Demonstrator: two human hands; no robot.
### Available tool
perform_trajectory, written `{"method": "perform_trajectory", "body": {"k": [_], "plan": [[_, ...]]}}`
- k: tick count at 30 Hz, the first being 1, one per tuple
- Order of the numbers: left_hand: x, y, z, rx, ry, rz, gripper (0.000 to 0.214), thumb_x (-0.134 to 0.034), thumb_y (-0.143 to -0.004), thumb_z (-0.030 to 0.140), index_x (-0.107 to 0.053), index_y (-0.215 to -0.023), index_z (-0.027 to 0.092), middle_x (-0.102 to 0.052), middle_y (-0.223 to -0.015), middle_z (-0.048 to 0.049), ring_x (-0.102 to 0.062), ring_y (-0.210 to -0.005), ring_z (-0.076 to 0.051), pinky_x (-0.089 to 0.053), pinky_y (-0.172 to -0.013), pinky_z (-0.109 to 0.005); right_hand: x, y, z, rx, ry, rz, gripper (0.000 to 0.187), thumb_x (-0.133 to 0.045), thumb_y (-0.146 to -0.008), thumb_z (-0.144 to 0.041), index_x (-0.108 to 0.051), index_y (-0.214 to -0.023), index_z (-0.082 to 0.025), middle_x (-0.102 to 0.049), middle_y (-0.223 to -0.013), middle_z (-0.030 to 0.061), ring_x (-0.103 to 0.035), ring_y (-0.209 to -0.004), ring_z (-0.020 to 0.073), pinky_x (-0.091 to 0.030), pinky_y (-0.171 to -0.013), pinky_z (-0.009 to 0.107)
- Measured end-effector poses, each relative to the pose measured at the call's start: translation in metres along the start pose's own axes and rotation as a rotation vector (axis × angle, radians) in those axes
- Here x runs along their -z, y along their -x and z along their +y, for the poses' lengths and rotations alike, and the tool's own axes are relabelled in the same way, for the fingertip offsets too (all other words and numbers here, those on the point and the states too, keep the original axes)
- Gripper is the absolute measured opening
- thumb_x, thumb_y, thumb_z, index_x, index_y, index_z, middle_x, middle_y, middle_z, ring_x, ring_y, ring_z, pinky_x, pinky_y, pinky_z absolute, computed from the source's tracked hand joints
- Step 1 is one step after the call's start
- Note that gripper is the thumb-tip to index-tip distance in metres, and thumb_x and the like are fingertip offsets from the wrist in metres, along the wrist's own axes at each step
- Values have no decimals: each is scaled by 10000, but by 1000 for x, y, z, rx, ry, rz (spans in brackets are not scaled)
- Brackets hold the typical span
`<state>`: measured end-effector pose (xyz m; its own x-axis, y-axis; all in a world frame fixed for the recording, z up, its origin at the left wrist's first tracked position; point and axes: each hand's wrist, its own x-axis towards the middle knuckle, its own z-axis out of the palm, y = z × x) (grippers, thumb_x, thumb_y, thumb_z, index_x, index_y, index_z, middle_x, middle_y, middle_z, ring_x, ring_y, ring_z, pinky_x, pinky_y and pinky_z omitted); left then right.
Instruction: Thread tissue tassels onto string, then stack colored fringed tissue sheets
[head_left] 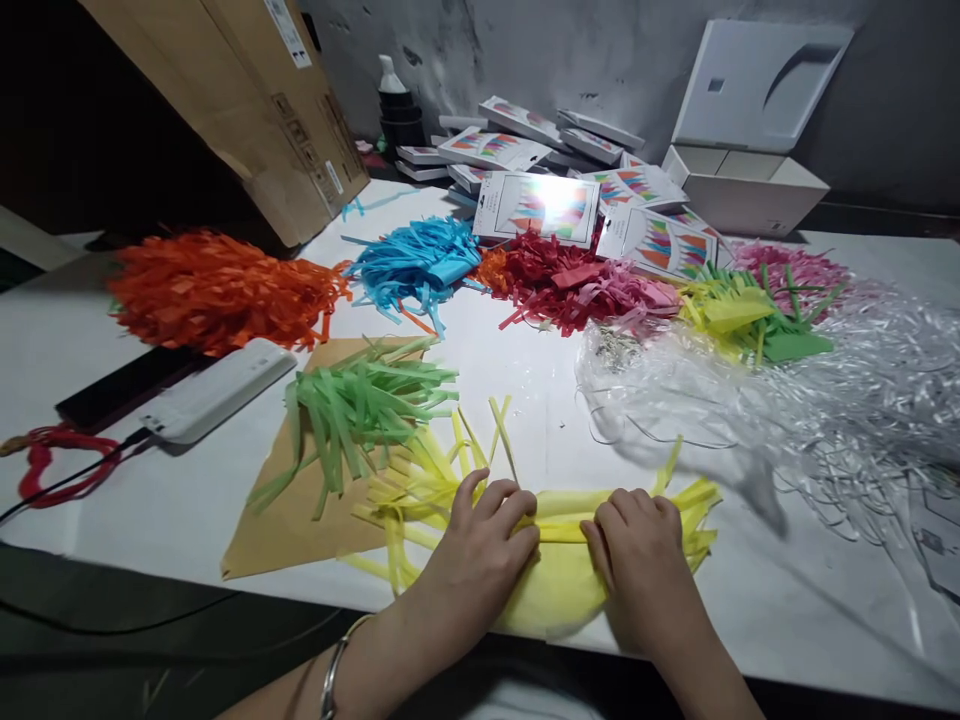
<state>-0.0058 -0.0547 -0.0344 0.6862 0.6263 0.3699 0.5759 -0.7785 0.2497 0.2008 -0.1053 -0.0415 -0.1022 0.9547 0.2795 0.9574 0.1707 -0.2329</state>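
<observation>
Yellow tissue paper [559,590] with fringed ends lies at the table's front edge, its middle gathered into a narrow fold. My left hand [487,530] grips this fold on the left, fingers curled over it. On the right, my right hand [637,540] is closed on the same fold, thumb toward the middle. Between the two hands a short stretch of the fold shows. Loose yellow strips spread out beyond both hands. Just past my left hand, a green tissue tassel [367,390] rests on a brown paper sheet [300,530].
Orange tassels [225,290], blue tassels [420,260], red tassels [555,285] and a yellow-green bundle [742,315] line the back. Clear plastic bags [862,400] cover the right side. Flat boxes [540,205] are piled behind, beside an opened white box [750,190]. A white power bank [217,390] lies left.
</observation>
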Motion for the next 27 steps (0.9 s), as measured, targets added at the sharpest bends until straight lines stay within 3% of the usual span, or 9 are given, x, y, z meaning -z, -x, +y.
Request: {"method": "perform_trajectory", "body": {"k": [3,5,7,9,12,19,27], "plan": [[-3,-4,0,5,27,8,122,-641,-893,107,-644,-808,195,-682,-951,-27,-575,-958,-240,-319,-1043,-527,2,-1,-8,53,-25,109,208,-480,-1012,-233,-612,-854,-201,-636,-878,59,-532,-870,231,-311,-935,451],[-3,-6,0,12,82,27,139,-608,-922,126,-632,-801,191,-677,-949,-28,-576,-954,-225,-330,-1047,-510,1,0,-16,185,-47,164,181,-464,-1019,-199,-632,-953,-188,-660,-955,75,-552,-953,235,-302,-995,458],[-3,-5,0,20,128,35,145,-564,-951,147,-630,-830,191,-675,-991,-43,-576,-989,-225,-326,-1067,-513,-4,1,-24,305,-51,164,227,-428,-1013,-121,-634,-935,-179,-657,-879,59,-556,-894,212,-327,-975,422],[-2,-3,1,22,146,33,160,-522,-969,140,-630,-864,194,-673,-1061,-61,-567,-1060,-235,-296,-1103,-537,-8,3,-27,333,-69,142,278,-402,-1002,-71,-626,-877,-178,-629,-782,35,-533,-793,188,-352,-924,387],[-1,1,0,23,148,25,201,-491,-977,114,-632,-868,208,-665,-1099,-64,-547,-1127,-244,-250,-1134,-570,-11,8,-23,283,-135,122,303,-381,-1019,-94,-633,-873,-182,-621,-772,29,-533,-781,181,-365,-917,381],[3,12,-8,142,187,20,176,-558,-952,174,-641,-804,220,-635,-1047,-64,-544,-1086,-270,-280,-1094,-636,-3,25,2,182,-241,168,264,-420,-1000,-88,-656,-958,-199,-674,-926,53,-558,-971,212,-350,-1029,441],[8,4,9,243,77,-47,178,-516,-914,116,-618,-784,184,-630,-1017,-86,-569,-1021,-282,-319,-1052,-676,-3,17,-11,-28,-202,135,220,-456,-993,-156,-561,-805,-203,-623,-847,41,-558,-860,214,-318,-998,492]]}}
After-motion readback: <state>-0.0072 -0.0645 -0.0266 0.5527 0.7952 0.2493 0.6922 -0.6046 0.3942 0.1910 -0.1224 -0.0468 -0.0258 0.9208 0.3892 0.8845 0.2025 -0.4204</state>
